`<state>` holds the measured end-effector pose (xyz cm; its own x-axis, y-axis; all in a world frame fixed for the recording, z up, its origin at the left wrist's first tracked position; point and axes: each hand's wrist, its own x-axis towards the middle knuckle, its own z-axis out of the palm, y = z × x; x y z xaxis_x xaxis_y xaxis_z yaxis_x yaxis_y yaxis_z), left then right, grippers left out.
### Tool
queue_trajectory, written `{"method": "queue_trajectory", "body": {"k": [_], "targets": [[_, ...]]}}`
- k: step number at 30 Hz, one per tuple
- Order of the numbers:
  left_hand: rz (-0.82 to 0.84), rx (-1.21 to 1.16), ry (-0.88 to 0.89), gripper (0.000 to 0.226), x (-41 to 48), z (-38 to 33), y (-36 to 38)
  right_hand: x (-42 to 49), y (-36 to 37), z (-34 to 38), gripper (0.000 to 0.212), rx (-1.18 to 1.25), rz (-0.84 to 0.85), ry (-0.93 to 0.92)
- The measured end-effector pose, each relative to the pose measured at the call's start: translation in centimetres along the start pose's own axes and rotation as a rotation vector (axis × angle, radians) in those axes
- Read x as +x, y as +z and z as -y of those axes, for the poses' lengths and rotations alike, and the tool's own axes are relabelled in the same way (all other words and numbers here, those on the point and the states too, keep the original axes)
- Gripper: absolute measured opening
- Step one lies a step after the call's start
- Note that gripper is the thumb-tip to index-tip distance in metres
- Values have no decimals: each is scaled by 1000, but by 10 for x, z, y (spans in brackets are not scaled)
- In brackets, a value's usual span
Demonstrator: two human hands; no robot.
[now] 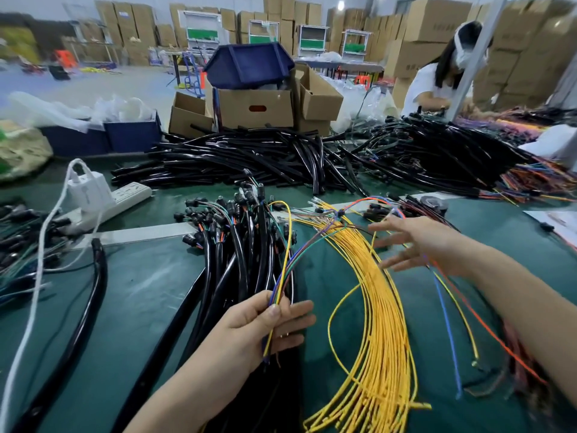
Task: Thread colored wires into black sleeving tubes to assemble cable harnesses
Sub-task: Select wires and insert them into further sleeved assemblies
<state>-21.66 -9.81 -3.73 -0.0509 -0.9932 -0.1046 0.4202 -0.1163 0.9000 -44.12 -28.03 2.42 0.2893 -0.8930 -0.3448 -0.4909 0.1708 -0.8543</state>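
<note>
A thin bunch of colored wires (pixel 282 270), purple, blue, yellow and green, rises from our left hand (pixel 262 329) and arcs away toward the far side of the right hand. The thumb of the left hand presses the bunch against the forefinger in a pinch. The other fingers lie nearly straight, pointing toward the right hand. Short wire ends hang below the pinch.

Our right hand (pixel 418 245) is farther out and apart from the left, spread wide with its fingers straight and pointing toward the left hand. It is blurred and grips nothing. We cannot tell whether its fingertips touch the wires beneath them.

Between the two hands a thick sheaf of yellow wires (pixel 384 323) curves from below the right fingertips back toward us. Loose wires (pixel 451 332) in blue, orange and yellow trail under the right forearm.

Beneath and just beyond the left hand lies a heap of sleeved harnesses (pixel 243 245), black tubes with wires and dark connectors at their far ends. Well beyond both hands, a broad pile of black sleeving tubes (pixel 249 160) lies across the table.

All of this rests on a green mat (pixel 140 292). Far off to the left hand's outer side sits a white power strip (pixel 128 195) with a charger plugged in. Behind the tube pile stands a cardboard box (pixel 256 110) with a blue bin (pixel 249 64) on it. Beyond the right hand, another person (pixel 434 82) in white leans over the table.
</note>
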Motion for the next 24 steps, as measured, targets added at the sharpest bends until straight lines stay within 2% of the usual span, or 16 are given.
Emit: {"method": "queue_trajectory", "body": {"k": [3,8,10,12,16,18,20,24], "targets": [[-15,-33,16,12,0,0,-1,-4,-16,17,44,-103,-79,-33],[-24,-142,86,12,1,-3,-1,-13,-32,58,60,148,-544,-534],[-35,-182,104,12,2,-3,-2,-26,-22,76,59,354,-476,-624],[-36,-199,109,12,2,-3,-2,-36,-1,90,57,482,-285,-657],[-1,-176,136,12,1,-1,-1,-41,55,98,56,517,32,-608],[19,-146,147,12,1,0,1,-34,81,96,54,569,134,-586],[38,-125,158,11,0,0,2,-22,103,92,53,632,161,-545],[91,-116,118,23,-3,1,3,7,125,78,51,702,27,-522]]}}
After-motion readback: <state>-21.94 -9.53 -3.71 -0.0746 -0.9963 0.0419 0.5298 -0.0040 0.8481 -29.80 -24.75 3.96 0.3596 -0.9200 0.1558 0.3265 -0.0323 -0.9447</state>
